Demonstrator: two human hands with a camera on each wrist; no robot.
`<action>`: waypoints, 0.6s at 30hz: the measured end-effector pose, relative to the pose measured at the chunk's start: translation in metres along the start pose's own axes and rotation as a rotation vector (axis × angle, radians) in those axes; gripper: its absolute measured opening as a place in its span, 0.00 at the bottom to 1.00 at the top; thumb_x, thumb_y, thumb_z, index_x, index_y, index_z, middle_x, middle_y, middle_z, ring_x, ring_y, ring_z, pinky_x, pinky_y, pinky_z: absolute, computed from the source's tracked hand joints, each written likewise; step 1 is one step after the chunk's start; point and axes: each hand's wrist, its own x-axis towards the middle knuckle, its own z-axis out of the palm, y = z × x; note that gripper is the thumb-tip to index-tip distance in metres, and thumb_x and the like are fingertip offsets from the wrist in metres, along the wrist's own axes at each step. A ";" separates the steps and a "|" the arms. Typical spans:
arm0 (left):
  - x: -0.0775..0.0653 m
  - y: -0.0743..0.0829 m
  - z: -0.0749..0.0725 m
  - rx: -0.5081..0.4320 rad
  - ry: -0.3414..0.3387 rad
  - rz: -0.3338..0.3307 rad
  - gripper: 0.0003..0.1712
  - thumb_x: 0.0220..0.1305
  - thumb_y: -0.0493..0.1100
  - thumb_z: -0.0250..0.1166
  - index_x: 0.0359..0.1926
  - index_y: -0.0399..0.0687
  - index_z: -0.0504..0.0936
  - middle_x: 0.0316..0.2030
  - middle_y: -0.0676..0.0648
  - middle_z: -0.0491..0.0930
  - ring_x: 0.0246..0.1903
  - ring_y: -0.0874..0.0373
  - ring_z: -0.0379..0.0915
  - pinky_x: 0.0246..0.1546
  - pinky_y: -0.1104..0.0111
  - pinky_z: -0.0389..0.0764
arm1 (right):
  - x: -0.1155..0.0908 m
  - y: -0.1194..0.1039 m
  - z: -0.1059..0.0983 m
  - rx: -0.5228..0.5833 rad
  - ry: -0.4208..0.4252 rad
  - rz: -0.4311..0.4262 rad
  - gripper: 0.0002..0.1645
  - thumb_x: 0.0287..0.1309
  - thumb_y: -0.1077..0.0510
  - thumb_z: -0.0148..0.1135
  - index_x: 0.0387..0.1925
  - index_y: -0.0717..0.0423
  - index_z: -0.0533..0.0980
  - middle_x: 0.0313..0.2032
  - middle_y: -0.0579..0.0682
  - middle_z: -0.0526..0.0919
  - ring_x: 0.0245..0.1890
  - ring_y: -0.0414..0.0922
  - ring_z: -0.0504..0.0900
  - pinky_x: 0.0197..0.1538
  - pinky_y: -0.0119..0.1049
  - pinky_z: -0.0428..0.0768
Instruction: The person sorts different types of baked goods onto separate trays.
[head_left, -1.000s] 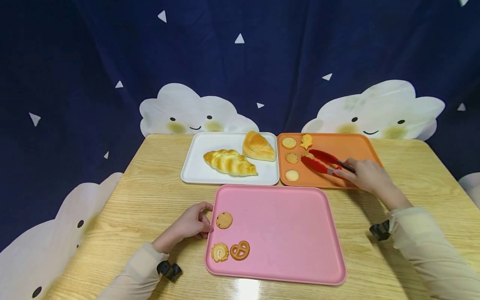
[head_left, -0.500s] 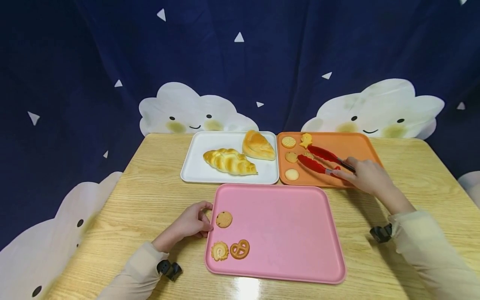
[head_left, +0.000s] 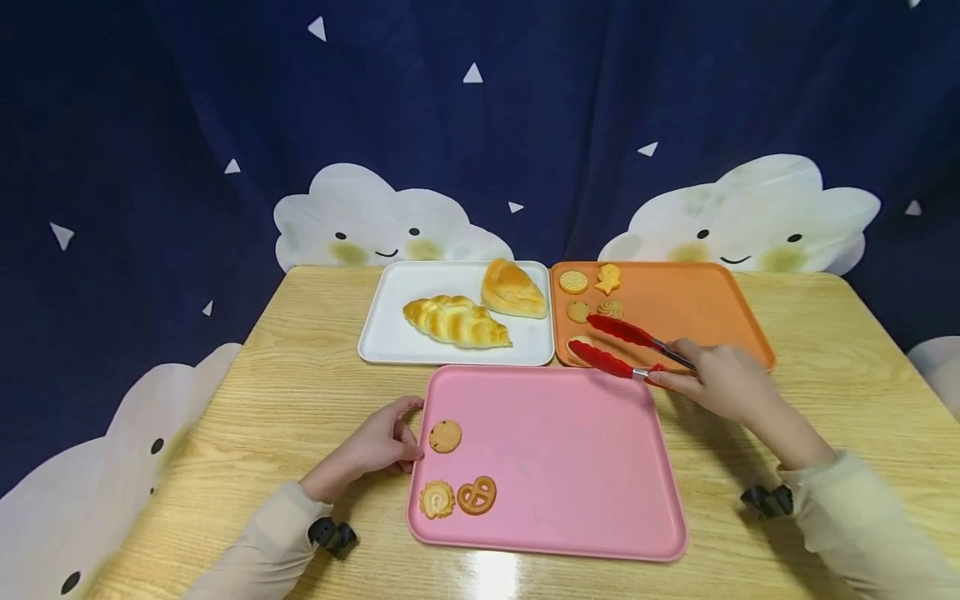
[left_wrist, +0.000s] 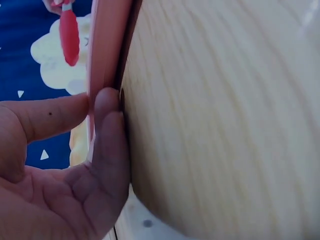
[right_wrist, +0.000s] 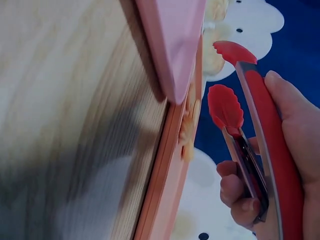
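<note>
My right hand (head_left: 723,379) grips red-tipped tongs (right_wrist: 272,135), their two arms spread apart with nothing between them. In the head view, the tips overlap a pale round cookie (head_left: 581,340) at the front left of the orange tray (head_left: 690,300). Behind it lie a swirl cookie (head_left: 610,309), a chocolate chip cookie (head_left: 577,312), a fish-shaped cookie (head_left: 608,278) and a round yellow cookie (head_left: 573,282). With thumb and fingers, my left hand (head_left: 378,437) pinches the left rim of the pink tray (head_left: 562,458), which bears another chip cookie (head_left: 446,436), a scalloped cookie (head_left: 437,499) and a pretzel (head_left: 476,495).
A white tray (head_left: 386,333) at the back left carries a braided bread (head_left: 457,322) and a folded bread (head_left: 513,289). The three trays sit close together on a wooden table (head_left: 300,375). A dark blue cloud-print curtain (head_left: 420,108) hangs behind.
The tongs have moved toward me and slightly left, away from the swirl cookie, and their arms have spread wider. My left hand keeps its place at the pink tray.
</note>
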 end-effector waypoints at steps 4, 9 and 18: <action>0.001 -0.003 -0.004 -0.016 -0.062 0.028 0.46 0.52 0.26 0.59 0.68 0.33 0.42 0.19 0.45 0.76 0.16 0.56 0.72 0.16 0.66 0.74 | -0.005 -0.009 0.000 0.008 0.022 -0.046 0.28 0.46 0.38 0.64 0.37 0.56 0.74 0.13 0.42 0.65 0.13 0.41 0.63 0.18 0.35 0.60; 0.006 -0.006 -0.011 -0.047 -0.130 0.023 0.47 0.55 0.28 0.58 0.68 0.34 0.38 0.20 0.43 0.78 0.16 0.55 0.75 0.17 0.64 0.77 | -0.011 -0.019 0.001 0.036 0.035 -0.088 0.29 0.45 0.39 0.65 0.40 0.57 0.75 0.13 0.40 0.66 0.13 0.39 0.63 0.19 0.34 0.62; 0.024 -0.007 -0.020 -0.037 -0.046 0.057 0.36 0.58 0.31 0.57 0.65 0.31 0.52 0.20 0.42 0.76 0.17 0.54 0.75 0.18 0.62 0.78 | -0.018 -0.033 0.001 0.063 0.064 -0.136 0.29 0.44 0.39 0.66 0.42 0.55 0.75 0.14 0.39 0.66 0.13 0.36 0.61 0.19 0.32 0.62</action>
